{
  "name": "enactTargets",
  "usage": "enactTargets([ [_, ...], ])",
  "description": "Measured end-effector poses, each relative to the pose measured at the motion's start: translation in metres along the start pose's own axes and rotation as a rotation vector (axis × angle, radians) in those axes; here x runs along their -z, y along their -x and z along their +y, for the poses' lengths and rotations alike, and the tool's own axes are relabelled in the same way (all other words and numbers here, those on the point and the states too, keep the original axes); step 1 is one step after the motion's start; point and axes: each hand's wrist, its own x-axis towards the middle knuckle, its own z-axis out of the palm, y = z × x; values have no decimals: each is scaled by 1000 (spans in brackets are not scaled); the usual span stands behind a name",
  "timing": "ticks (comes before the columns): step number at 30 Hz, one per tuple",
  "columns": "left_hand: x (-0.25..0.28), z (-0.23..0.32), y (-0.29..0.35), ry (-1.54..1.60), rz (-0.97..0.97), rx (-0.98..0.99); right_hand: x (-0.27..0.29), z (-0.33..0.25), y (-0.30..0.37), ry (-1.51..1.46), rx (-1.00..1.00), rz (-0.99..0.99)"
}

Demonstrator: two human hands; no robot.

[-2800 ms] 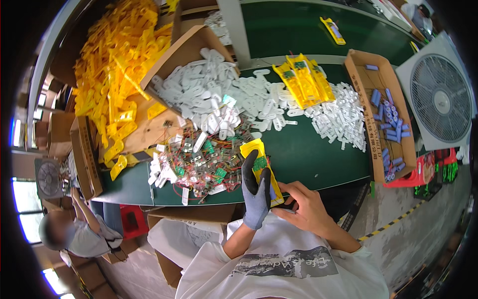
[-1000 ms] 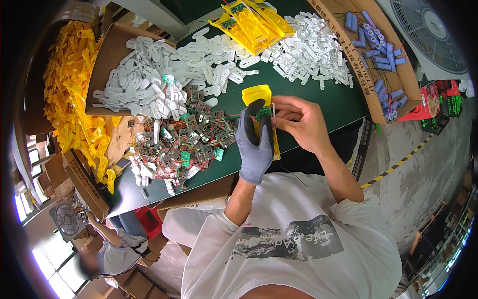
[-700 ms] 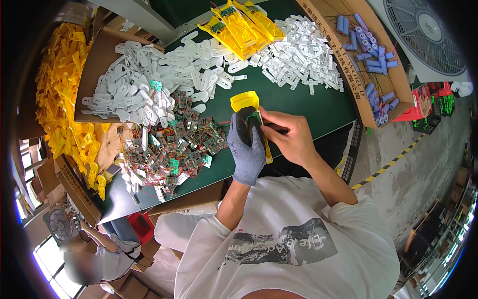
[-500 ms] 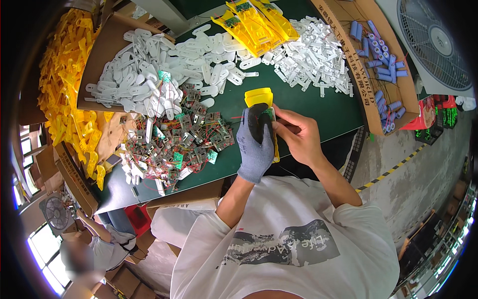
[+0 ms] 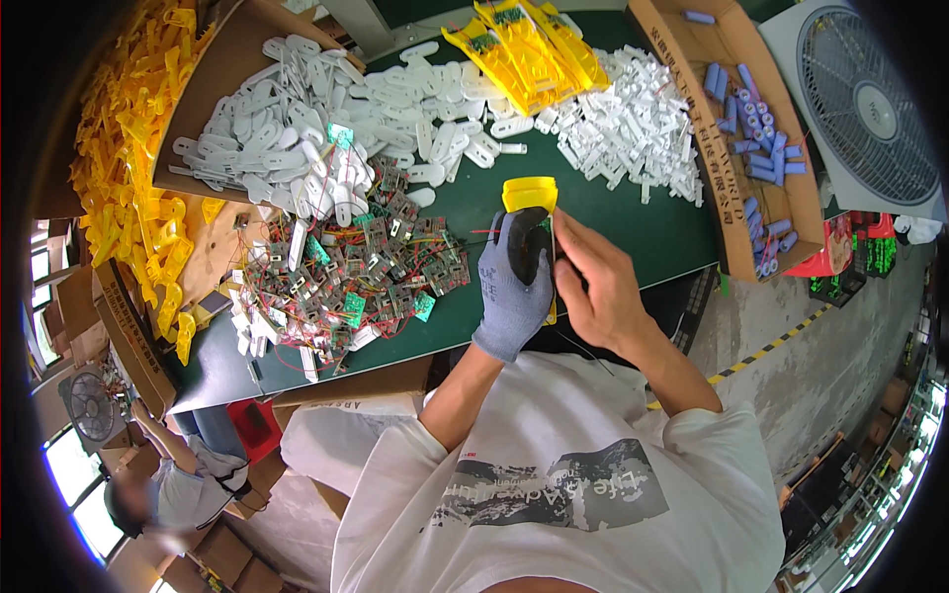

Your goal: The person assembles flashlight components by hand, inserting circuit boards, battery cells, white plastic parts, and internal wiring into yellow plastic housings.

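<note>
Over the near edge of the table, my left hand [image 5: 512, 296], in a grey-blue glove with black fingers, is closed around a yellow plastic housing [image 5: 530, 192]. The housing's flared top sticks out above the glove. Part of a green circuit board shows beside the black fingers, and a red wire [image 5: 484, 231] juts out to their left. My bare right hand [image 5: 600, 287] lies along the housing's right side. Its forefinger is stretched out against the edge and the thumb stands apart below. Most of the housing is hidden by the glove.
Left of my hands lies a heap of wired circuit boards [image 5: 366, 272]. White plastic parts [image 5: 287, 148], small white pieces [image 5: 633, 124] and yellow housings [image 5: 529, 59] lie beyond. Blue-purple battery cells sit in a cardboard box [image 5: 727, 212] near a fan [image 5: 870, 109]. Another person [image 5: 198, 484] sits lower left.
My right hand's pinch at the board has loosened; its forefinger now stretches along the housing, with the thumb apart. My left hand keeps its hold. The view has shifted slightly.
</note>
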Motion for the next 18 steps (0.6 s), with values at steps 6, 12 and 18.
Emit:
enactTargets([
  [6, -17, 18, -12, 279, 120, 95, 34, -9, 11, -299, -384, -155],
  [12, -29, 42, -37, 182, 7, -73, 49, -16, -13, 32, -184, -121],
  [18, -10, 63, -82, 512, -7, -38, 61, -26, -83, 350, -213, 11],
])
